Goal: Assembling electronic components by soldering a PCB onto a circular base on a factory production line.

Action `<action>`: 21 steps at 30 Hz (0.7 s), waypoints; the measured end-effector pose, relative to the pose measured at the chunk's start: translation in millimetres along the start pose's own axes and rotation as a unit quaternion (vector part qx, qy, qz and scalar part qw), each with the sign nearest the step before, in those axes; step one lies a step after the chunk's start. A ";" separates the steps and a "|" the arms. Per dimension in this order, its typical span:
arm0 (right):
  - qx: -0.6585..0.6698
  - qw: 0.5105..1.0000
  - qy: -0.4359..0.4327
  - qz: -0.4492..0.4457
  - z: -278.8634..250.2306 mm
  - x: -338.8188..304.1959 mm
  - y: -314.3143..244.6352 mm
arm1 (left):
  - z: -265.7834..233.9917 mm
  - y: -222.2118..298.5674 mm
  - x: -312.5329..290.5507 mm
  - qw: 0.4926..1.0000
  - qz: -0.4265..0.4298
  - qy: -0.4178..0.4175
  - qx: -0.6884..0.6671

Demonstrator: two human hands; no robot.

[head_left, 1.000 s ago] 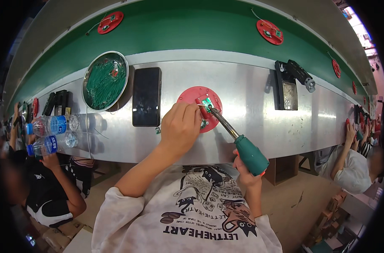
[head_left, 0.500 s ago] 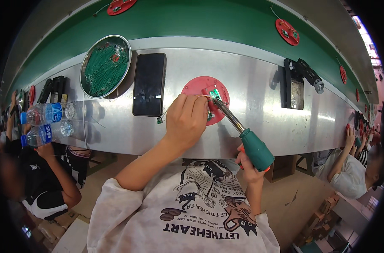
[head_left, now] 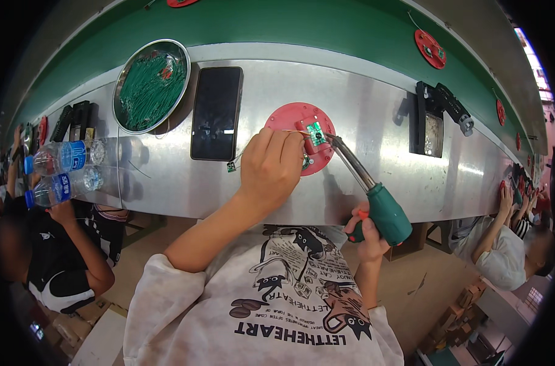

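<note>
On the steel bench lies a red round disc (head_left: pixel 283 114) carrying a small green circuit board (head_left: pixel 316 134). My left hand (head_left: pixel 268 165) rests over the disc's left side, fingertips pinched on thin wires (head_left: pixel 297 131) that reach the board. From that hand a wire runs left to another tiny green board (head_left: pixel 230 166). My right hand (head_left: pixel 370 236) is closed around the handle of a green soldering gun (head_left: pixel 388 213). Its metal tip points at the board's right edge; whether it touches there I cannot tell.
A black phone (head_left: pixel 216 113) lies left of the disc, beside a metal bowl (head_left: pixel 186 73) of green wires. Two water bottles (head_left: pixel 70 157) lie farther left. A black soldering stand (head_left: pixel 425 122) is at right. More red discs (head_left: pixel 430 49) sit on the green strip behind; people work on both sides.
My right hand has drawn the soldering gun right, its tip shifting from the board's middle toward its right edge. My left hand keeps its pinch on the wires.
</note>
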State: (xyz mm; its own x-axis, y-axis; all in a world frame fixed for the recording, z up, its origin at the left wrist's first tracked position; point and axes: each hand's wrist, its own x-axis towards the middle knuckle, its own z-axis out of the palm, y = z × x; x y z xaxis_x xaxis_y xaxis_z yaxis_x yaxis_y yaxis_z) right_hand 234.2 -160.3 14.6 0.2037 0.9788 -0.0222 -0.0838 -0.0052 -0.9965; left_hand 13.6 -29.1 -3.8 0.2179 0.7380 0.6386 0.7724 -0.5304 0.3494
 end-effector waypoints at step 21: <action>-0.074 0.993 -0.086 -0.035 -6.9 -1.2 0.1 | -1.9 0.1 0.2 0.998 0.045 0.022 -0.049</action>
State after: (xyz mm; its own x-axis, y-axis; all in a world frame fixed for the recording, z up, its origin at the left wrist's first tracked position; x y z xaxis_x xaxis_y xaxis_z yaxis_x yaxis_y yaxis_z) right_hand 240.6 -162.8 14.0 0.0329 0.9982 0.0494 0.0708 0.0470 -0.9964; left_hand 12.6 -29.9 -2.3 0.2550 0.6681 0.6990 0.6891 -0.6326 0.3533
